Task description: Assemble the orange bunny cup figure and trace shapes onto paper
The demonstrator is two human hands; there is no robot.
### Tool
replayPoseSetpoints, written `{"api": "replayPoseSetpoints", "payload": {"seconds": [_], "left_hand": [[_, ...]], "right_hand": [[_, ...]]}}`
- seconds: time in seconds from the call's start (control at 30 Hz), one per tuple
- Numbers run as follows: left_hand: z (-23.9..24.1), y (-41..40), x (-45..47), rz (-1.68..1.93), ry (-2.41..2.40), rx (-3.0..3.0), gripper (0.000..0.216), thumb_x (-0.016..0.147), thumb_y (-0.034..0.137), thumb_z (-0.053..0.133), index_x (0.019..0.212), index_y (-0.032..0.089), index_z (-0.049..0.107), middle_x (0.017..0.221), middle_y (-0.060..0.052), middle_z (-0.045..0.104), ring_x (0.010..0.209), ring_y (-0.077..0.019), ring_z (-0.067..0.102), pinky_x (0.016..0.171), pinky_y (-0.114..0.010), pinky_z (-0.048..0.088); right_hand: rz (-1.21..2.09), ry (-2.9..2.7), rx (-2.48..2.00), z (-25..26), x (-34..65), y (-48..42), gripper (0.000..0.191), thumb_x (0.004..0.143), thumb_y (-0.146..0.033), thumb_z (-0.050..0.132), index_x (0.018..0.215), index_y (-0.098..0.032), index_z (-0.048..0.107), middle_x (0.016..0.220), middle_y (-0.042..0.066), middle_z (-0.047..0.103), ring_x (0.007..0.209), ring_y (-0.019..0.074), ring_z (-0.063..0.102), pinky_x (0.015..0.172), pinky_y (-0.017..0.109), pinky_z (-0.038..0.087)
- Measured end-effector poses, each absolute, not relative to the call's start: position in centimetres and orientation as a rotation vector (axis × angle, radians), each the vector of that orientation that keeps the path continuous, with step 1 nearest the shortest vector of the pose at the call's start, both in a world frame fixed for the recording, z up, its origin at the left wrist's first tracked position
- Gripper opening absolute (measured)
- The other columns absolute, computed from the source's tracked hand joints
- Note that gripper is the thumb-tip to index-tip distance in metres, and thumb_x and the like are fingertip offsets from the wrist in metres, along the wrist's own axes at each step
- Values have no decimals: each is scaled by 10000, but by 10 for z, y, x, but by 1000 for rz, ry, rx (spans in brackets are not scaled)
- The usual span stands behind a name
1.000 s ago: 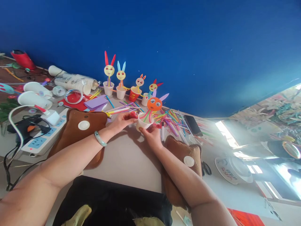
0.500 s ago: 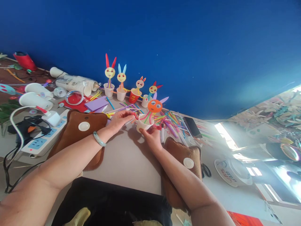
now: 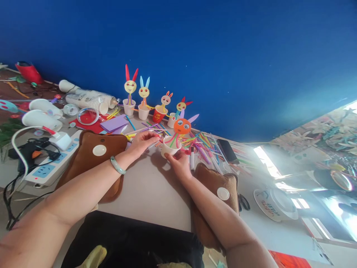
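My right hand (image 3: 180, 163) is closed round a white paper cup (image 3: 170, 149) from its right side, thumb on the front. Pink and green stems rise from the cup to an orange round face (image 3: 182, 127) with two large eyes and lilac ears. Just left of the cup, my left hand (image 3: 142, 143) is pinched; a bit of red shows at its fingertips, too small to make out. A red disc (image 3: 187, 152) sticks out by my right fingers. Behind stand several finished rabbit-faced cups, among them a red cup (image 3: 160, 114) and a white cup with red ears (image 3: 129, 108).
Coloured sticks (image 3: 205, 147) lie scattered behind my hands, near a black phone (image 3: 228, 152). Brown cushions (image 3: 90, 167) flank my forearms. A power strip (image 3: 52, 163), stacked paper cups (image 3: 86, 102) and purple paper (image 3: 113, 123) lie left; a white bowl (image 3: 275, 204) and scissors (image 3: 244, 203) right.
The cup and its orange face have shifted slightly left and down in my right hand. My left hand keeps its pinch in nearly the same place.
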State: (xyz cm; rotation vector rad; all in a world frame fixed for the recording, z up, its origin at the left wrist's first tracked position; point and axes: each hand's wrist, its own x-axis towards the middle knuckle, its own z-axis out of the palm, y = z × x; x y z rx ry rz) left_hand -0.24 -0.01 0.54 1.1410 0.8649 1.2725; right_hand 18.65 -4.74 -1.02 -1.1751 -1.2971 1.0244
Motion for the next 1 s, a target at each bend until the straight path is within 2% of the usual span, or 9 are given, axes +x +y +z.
{"api": "replayPoseSetpoints", "payload": {"seconds": [0.2,0.43,0.67,0.8,1.0], "left_hand": [[6,0,-4,1259,924,1251,323,717,506,812,795,195,774,799,-34,749,802,-185,652,736,-299,490],[5,3,-6,1279,924,1302,262,733,451,801,801,199,791,781,-24,748,760,-174,641,712,-296,492],[12,1,-9,1262,922,1359,282,736,443,796,798,170,770,751,-26,740,757,-177,648,771,-312,510],[13,2,-11,1250,909,1446,318,750,479,780,788,163,763,776,-41,748,788,-189,655,809,-323,513],[15,5,-16,1213,912,1504,318,729,481,801,802,174,770,765,-36,747,746,-182,655,750,-309,517]], "right_hand": [[1025,-1303,-1225,-12,188,-47,483,684,-433,820,1065,-165,693,1098,122,769,1030,299,719,910,422,576],[1073,-1314,-1208,-11,189,-47,516,689,-459,818,1093,-168,684,1137,131,762,1060,316,719,941,448,573],[1076,-1371,-1187,-7,190,-48,454,707,-476,802,1031,-173,706,1087,116,774,1029,313,719,934,450,567],[1083,-1379,-1184,-7,190,-48,480,702,-496,808,1043,-174,706,1077,115,773,1019,311,714,933,451,561],[1083,-1437,-1185,-4,192,-50,503,699,-541,807,1032,-174,723,1060,105,776,1009,314,707,912,449,560]]}}
